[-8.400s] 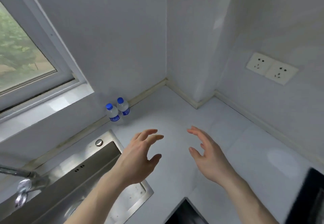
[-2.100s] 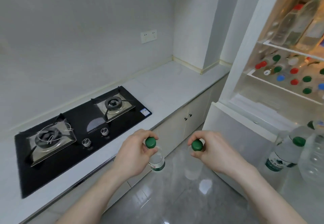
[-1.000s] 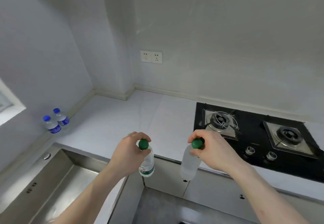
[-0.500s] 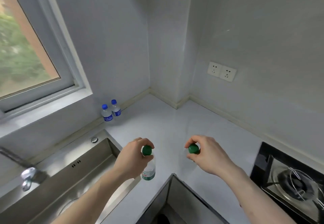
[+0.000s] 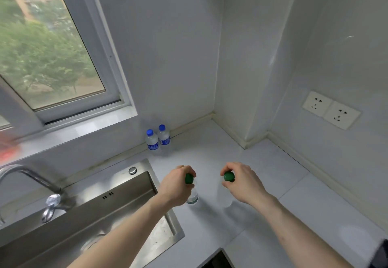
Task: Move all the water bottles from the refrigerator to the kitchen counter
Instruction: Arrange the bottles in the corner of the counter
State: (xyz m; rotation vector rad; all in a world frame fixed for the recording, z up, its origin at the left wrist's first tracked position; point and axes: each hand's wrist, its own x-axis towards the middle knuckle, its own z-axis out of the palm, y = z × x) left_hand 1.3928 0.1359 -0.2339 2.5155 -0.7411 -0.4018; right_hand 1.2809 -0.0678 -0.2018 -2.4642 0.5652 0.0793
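At lower centre of the frame, the left hand and right hand each pinch a clear plastic green-capped water bottle by its neck, probably to stand both upright on the white counter. Further back, centre, two blue-capped bottles of water stand against the wall.

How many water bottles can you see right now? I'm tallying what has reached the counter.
4. Two blue-capped bottles stand side by side against the wall under the window. Two green-capped bottles are over the counter, gripped at the cap by the left hand and right hand.
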